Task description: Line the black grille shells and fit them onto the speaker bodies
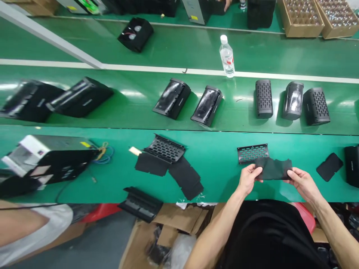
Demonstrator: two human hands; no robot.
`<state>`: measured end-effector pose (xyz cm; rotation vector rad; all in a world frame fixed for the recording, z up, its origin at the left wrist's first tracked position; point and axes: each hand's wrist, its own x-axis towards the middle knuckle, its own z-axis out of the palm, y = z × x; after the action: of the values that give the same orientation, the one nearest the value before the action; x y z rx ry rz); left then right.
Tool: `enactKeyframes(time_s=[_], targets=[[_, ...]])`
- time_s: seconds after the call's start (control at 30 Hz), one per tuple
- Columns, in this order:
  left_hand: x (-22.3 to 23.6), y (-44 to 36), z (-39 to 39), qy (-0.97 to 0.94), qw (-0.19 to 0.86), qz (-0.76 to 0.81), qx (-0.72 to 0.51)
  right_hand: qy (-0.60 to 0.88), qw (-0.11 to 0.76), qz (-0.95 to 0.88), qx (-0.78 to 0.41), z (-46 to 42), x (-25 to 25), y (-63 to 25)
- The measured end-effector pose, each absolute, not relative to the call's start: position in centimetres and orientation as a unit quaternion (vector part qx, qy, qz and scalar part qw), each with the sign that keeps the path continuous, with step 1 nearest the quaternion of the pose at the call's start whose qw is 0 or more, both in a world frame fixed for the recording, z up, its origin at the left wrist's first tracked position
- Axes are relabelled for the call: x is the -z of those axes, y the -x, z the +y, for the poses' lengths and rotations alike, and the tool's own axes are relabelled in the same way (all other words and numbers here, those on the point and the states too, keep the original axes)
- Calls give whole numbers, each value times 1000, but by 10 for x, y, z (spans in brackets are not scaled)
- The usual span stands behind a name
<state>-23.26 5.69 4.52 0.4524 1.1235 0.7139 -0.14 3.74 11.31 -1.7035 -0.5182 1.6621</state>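
We are holding a thin, black, roughly rectangular sheet (273, 170) above the near bench, just beside a black perforated plastic grille (253, 152). Our left hand (248, 177) is pinching one short end and our right hand (304, 181) the other, thumbs uppermost. Handling, by our judgement: light, soft, flexible, probably not slippery; creasing or tearing seems the main risk, so we are favouring grips at both ends. Similar black sheets (186, 177) are lying farther left, beside a second grille (165, 148). The smooth green benchtop (218, 160) is supporting these. Beyond, black speaker-like units (264, 99) and a clear plastic bottle (227, 61) are standing on a glossy green surface (134, 119); another person's arm (21, 224) is showing at far left.
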Motion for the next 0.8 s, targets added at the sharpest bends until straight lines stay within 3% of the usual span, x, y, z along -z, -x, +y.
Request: enactKeyframes(time_s=[0.13, 0.37, 0.67, 0.73, 0.8], targets=[[-40, 258, 69, -276, 689, 581, -334, 721, 306, -247, -570, 48, -85, 5], [-28, 285, 88, -364, 572, 650, -342, 707, 299, -320, -555, 91, -55, 32], [-27, 288, 96, -364, 522, 678, -368, 674, 343, -318, -572, 101, -78, 35], [-37, 275, 94, -350, 565, 632, -398, 672, 343, -351, -555, 98, -93, 38], [-46, 259, 93, -323, 677, 516, -413, 655, 320, -419, -541, 94, -105, 47]])
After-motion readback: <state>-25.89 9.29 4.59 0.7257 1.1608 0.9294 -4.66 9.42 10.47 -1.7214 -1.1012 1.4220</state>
